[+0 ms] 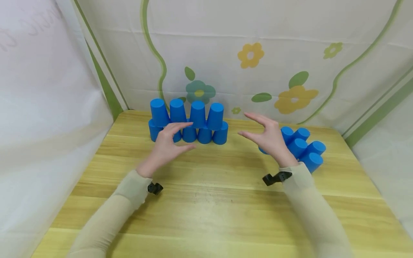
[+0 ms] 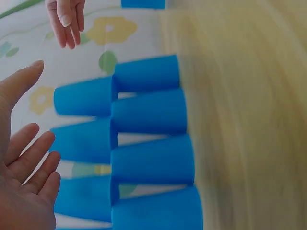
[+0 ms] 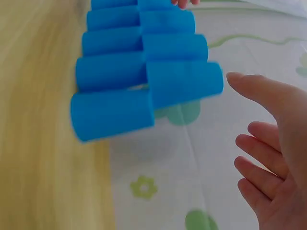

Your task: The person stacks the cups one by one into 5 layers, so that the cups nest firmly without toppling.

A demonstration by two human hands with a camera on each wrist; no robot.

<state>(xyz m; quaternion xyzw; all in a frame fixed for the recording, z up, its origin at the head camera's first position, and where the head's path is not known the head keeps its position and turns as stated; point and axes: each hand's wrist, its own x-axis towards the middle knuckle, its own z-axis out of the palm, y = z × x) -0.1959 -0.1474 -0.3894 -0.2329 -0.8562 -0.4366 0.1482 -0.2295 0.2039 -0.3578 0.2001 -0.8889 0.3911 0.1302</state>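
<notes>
Blue plastic cups stand upside down in two tiers near the back of the table. Several form the lower row, and an upper row rests across the gaps between them. My left hand hovers in front of the left half of this stack, thumb and fingers spread apart, and hides part of the lower row. To the right of the stack, my right hand is raised with a wide gap between thumb and fingers. Neither palm holds anything. In the right wrist view, the thumb appears close to the end upper cup.
More upside-down blue cups are grouped at the right of the wooden table, partly hidden behind my right hand and wrist. A white curtain with printed flowers hangs along the table's back edge, and white cloth closes off the left.
</notes>
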